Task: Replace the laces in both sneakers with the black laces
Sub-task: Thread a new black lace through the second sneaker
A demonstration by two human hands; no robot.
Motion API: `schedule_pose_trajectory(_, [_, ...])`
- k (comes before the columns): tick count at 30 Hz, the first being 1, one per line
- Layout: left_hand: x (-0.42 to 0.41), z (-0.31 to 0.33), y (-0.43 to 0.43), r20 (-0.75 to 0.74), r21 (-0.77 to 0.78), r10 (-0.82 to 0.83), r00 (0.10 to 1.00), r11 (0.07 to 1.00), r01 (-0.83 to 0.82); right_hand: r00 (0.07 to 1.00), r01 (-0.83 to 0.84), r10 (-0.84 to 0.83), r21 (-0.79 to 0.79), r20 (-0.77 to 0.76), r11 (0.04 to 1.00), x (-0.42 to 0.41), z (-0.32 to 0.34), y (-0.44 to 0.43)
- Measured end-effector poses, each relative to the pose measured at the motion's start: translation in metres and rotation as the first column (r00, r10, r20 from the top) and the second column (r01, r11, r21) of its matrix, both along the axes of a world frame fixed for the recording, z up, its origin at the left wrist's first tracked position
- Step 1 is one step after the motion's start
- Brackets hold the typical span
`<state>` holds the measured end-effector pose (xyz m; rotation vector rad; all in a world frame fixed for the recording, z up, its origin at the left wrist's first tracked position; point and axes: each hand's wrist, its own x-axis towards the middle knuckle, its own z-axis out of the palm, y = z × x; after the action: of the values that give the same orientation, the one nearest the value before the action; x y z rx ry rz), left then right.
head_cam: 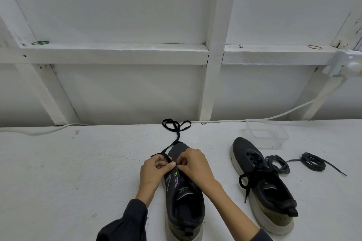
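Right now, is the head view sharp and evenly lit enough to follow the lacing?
Head view: soft even light, faint shadows, no glare; the wide angle splays the outer wall beams; left hand, right hand and black lace look soft but legible.

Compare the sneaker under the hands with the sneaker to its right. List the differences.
The sneaker under the hands is only partly laced, its black lace trailing past the toe; the right sneaker is laced up the eyelets. The left hand and right hand pinch the lace on the first; no hand touches the second. The first points straight at the wall; the second lies angled. Both are dark with pale soles.
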<state>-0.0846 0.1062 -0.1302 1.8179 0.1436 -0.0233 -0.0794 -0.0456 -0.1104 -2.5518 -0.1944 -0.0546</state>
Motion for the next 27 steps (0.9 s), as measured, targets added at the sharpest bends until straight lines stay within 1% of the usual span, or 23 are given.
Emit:
schedule_pose_trajectory(3, [-0.001, 0.000, 0.001, -0.040, -0.073, -0.001, 0.999, 0.997, -0.002, 0.999, -0.048, 0.049, -0.045, 0.023, 0.998, 0.001, 0.000, -0.001])
schedule_pose_trajectory(6, [-0.001, -0.002, 0.002, -0.061, -0.107, -0.006, 0.998, 0.994, -0.001, 0.992, -0.110, 0.113, -0.066, 0.046, 0.992, 0.001, -0.002, -0.003])
schedule_pose_trajectory(9, [-0.002, -0.001, 0.000, -0.087, -0.146, -0.021, 0.996, 0.989, 0.008, 0.981, -0.189, 0.192, -0.087, 0.031, 0.978, 0.003, 0.001, -0.006])
schedule_pose_trajectory(13, [-0.005, 0.005, -0.004, -0.100, -0.073, -0.063, 0.993, 0.996, 0.056, 0.958, -0.285, 0.285, -0.134, -0.016, 0.949, 0.008, 0.008, -0.009])
schedule_pose_trajectory(16, [-0.003, 0.007, -0.003, -0.118, -0.070, -0.082, 0.990, 0.995, 0.074, 0.943, -0.331, 0.332, -0.124, -0.011, 0.936, 0.010, 0.009, -0.011])
schedule_pose_trajectory(19, [-0.002, 0.005, -0.001, -0.129, -0.083, -0.063, 0.990, 0.995, 0.052, 0.939, -0.343, 0.344, -0.057, 0.008, 0.938, 0.012, 0.006, -0.013])
schedule_pose_trajectory(22, [-0.003, 0.003, 0.001, -0.133, -0.106, -0.021, 0.991, 0.994, 0.007, 0.937, -0.349, 0.349, 0.031, -0.006, 0.937, 0.014, 0.004, -0.015])
schedule_pose_trajectory(27, [-0.005, 0.001, 0.001, -0.139, -0.110, 0.056, 0.989, 0.991, -0.072, 0.931, -0.331, 0.354, 0.205, -0.091, 0.921, 0.018, 0.005, -0.022])
